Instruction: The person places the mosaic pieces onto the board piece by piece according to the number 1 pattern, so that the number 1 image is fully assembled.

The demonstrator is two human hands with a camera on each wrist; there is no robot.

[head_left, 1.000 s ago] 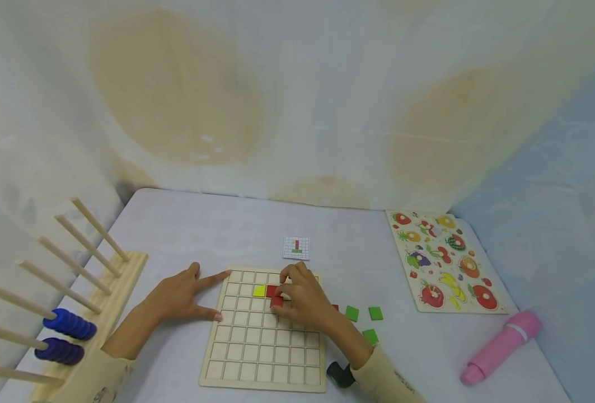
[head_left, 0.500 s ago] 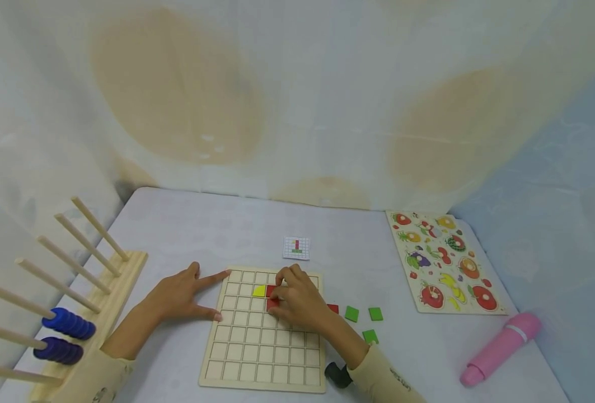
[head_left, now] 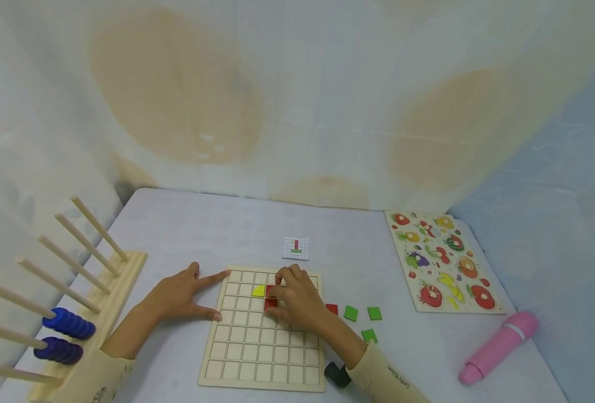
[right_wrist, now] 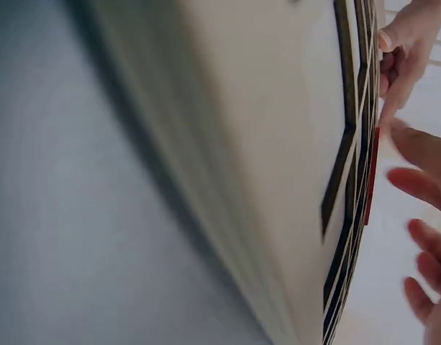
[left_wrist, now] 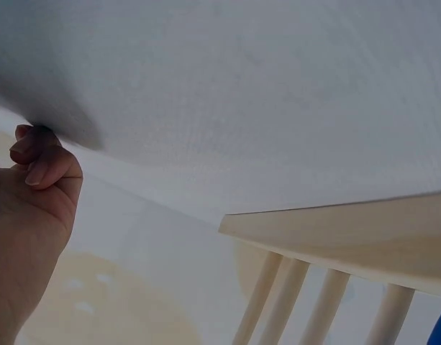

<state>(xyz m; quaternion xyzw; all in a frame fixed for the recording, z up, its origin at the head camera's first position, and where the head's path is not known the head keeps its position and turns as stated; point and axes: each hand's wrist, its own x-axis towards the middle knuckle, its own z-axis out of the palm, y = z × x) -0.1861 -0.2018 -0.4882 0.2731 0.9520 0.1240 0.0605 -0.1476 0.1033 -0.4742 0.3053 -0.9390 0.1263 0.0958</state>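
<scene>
In the head view a wooden grid board lies on the table. A yellow quarter-round tile sits in its second row, with a red tile right beside it. Directly below lies another red tile, flat in the grid. My right hand is over the board, index finger and thumb at this lower tile's far and near edges; in the right wrist view its fingertips show close above the red. My left hand spreads thumb and index finger against the board's left edge, its other fingers folded under.
Loose green tiles and one red tile lie right of the board. A pattern card is behind it. At left stands an abacus; at right are a fruit puzzle, a pink microphone-shaped object and, nearer, a black object.
The right hand has shifted slightly left, and the lower red tile has slid left with it into line under the upper one. The left hand stays at the board's edge.
</scene>
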